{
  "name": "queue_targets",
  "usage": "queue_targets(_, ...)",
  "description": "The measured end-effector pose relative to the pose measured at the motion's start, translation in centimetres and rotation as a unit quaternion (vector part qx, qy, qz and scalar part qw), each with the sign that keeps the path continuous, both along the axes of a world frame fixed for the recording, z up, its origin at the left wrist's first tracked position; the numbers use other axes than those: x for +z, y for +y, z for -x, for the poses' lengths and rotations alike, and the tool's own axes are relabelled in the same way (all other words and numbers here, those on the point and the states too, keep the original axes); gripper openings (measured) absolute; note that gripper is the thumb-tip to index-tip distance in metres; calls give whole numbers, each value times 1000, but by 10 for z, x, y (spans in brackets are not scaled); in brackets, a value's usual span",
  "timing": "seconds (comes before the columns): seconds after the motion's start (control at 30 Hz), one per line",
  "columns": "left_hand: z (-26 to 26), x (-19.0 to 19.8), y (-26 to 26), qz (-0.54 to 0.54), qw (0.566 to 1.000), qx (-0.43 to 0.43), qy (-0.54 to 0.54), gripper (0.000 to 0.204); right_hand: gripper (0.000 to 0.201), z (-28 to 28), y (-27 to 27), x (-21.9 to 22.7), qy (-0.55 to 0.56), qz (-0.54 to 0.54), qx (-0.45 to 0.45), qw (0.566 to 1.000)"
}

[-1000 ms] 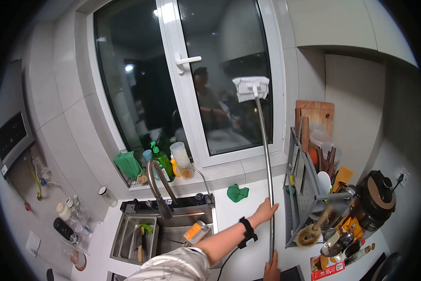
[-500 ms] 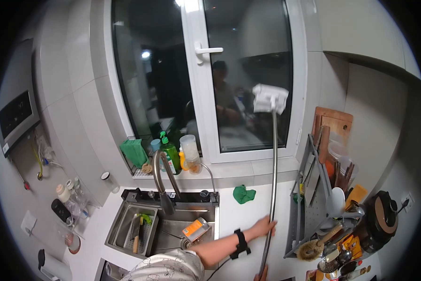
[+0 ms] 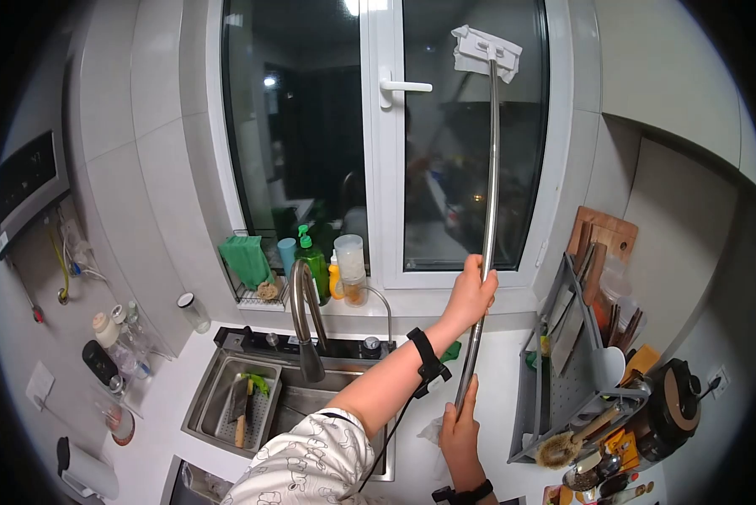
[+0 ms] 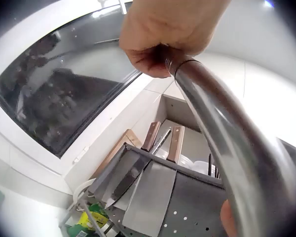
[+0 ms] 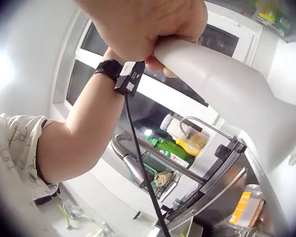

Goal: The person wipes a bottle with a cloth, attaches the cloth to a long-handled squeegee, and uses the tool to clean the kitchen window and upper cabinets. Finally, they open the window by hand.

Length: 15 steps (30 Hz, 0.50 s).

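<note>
A flat mop with a metal pole [image 3: 492,168] reaches up to the right window pane [image 3: 454,210]. Its head [image 3: 487,52], wrapped in white cloth, lies against the upper part of that glass. My left hand [image 3: 472,290] grips the pole about halfway, and the left wrist view shows its fingers curled round the metal. Lower down, my right hand [image 3: 460,433] holds the handle's pale end piece [image 5: 212,74], which fills much of the right wrist view. Behind my left forearm, a green cloth [image 3: 452,351] on the counter is partly hidden.
On the left is a steel sink [image 3: 290,438] with a curved faucet [image 3: 304,311]. Bottles and a green soap dispenser [image 3: 313,265] line the sill. To the right stand a grey rack [image 3: 576,387] with knives, a cutting board [image 3: 605,231] and a dark cooker [image 3: 673,400].
The mop head has risen from the middle of the right pane to its upper part. Both hands have moved up and forward with the pole. The head view has shifted.
</note>
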<state>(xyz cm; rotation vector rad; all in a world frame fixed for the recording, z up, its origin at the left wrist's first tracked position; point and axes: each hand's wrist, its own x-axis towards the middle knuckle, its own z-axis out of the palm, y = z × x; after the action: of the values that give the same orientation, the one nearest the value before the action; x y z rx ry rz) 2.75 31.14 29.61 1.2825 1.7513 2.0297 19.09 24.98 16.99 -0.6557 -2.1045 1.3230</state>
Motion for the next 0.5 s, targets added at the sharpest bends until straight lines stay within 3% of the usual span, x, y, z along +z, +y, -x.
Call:
queue_targets(0.1,8,13,10,-29,999,17,23,20,63,8,13,8,41,-68,-7,997)
queue_targets(0.27,9,27,18,-65,997,26,12,20,63,5,23,22,16,-64,-6,998)
queue_targets(0.5,-11,-23,19,-18,996,83,15,21,64,-27,40,-15,-45,-83,1,996)
